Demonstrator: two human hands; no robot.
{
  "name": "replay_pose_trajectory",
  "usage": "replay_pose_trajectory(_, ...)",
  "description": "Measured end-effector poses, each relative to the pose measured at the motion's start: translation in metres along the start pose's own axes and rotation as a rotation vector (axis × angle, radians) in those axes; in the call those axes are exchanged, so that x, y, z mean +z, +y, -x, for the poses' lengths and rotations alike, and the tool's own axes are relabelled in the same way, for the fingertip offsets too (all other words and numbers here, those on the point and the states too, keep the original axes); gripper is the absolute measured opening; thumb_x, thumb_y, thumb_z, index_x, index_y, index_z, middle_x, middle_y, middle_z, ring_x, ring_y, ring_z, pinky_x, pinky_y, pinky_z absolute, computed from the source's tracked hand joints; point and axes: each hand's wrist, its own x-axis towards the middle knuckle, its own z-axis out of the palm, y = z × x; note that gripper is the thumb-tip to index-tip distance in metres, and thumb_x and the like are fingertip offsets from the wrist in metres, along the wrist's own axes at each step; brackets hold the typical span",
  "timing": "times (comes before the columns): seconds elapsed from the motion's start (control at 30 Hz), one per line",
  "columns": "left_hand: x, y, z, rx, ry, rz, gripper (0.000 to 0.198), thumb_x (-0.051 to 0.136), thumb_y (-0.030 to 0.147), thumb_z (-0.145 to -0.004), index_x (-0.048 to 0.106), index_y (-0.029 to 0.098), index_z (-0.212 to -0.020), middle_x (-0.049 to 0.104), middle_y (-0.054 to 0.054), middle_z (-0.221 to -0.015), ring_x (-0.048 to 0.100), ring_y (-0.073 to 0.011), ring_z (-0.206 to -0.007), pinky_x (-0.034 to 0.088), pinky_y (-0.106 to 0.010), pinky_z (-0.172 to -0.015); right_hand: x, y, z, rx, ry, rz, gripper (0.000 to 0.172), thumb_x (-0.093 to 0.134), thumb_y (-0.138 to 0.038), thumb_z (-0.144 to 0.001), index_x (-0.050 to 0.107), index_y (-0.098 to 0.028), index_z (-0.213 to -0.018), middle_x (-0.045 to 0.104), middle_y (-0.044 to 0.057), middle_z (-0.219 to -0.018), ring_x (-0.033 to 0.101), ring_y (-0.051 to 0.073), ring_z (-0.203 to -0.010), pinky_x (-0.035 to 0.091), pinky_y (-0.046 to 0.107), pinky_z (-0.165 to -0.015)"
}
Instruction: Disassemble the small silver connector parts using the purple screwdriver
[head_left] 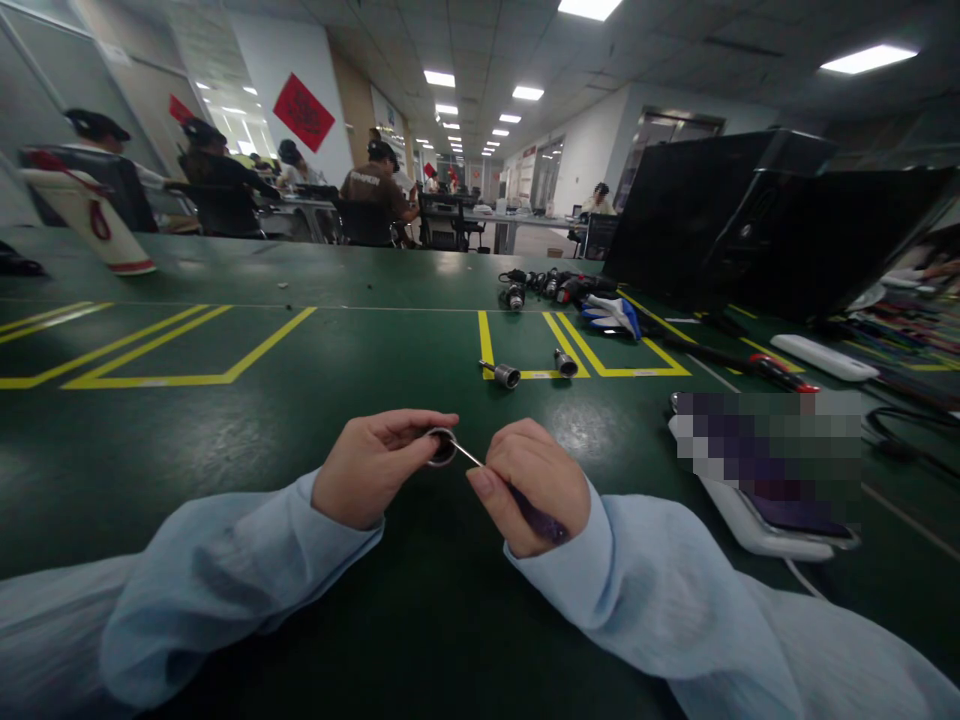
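Observation:
My left hand (371,465) pinches a small round metal cup (452,449) between thumb and fingers, its hollow mouth turned toward me and to the right. Wrapped in the fingers of my right hand (536,475) is a screwdriver (469,455) with a thin metal shaft and a dark purple handle. The shaft's tip reaches the cup's rim or inside; I cannot tell which. Beyond my hands, two similar metal cups with stems, one on the left (508,376) and one on the right (566,365), lie by the yellow tape.
The green table (405,340) bears yellow tape outlines. Farther back lie a cluster of metal parts and cables (551,286) and blue-white gloves (611,316). At right are a phone (795,515), a white power strip (823,357) and a black case (697,210). Several people sit beyond.

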Motion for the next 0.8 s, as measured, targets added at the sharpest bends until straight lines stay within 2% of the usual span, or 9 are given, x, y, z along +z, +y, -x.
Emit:
replay_pose_trajectory(0.27,0.003,0.004,0.001,-0.005,0.010,-0.036,0.022,0.063,0.016,-0.061,0.068,0.014,-0.083,0.071,-0.005,-0.076,0.065,-0.0171,-0.070,0.054,-0.027,-0.069,0.000,-0.001,0.000,0.035,0.009,-0.018,0.019,0.046,-0.016,-0.079,0.048,-0.015,-0.060,0.052,0.002,-0.056,0.049,0.012,-0.058,0.043,0.026,-0.062)
replay_pose_trajectory(0.5,0.001,0.001,0.002,-0.077,-0.028,-0.013,0.029,0.064,0.015,-0.058,0.068,0.012,-0.086,0.070,-0.006,-0.080,0.065,-0.0180,-0.073,0.052,-0.029,-0.071,0.012,0.012,0.006,0.146,0.213,-0.172,0.024,0.050,-0.020,-0.078,0.050,-0.016,-0.054,0.051,0.000,-0.051,0.047,0.009,-0.052,0.041,0.024,-0.053)
replay_pose_trajectory(0.8,0.000,-0.003,0.001,-0.058,-0.048,0.028,0.030,0.065,0.015,-0.058,0.067,0.013,-0.088,0.070,-0.007,-0.083,0.065,-0.0182,-0.074,0.053,-0.028,-0.072,0.014,0.012,0.006,0.155,0.250,-0.213,0.024,0.051,-0.021,-0.077,0.052,-0.016,-0.053,0.052,0.000,-0.050,0.048,0.009,-0.051,0.041,0.024,-0.051)
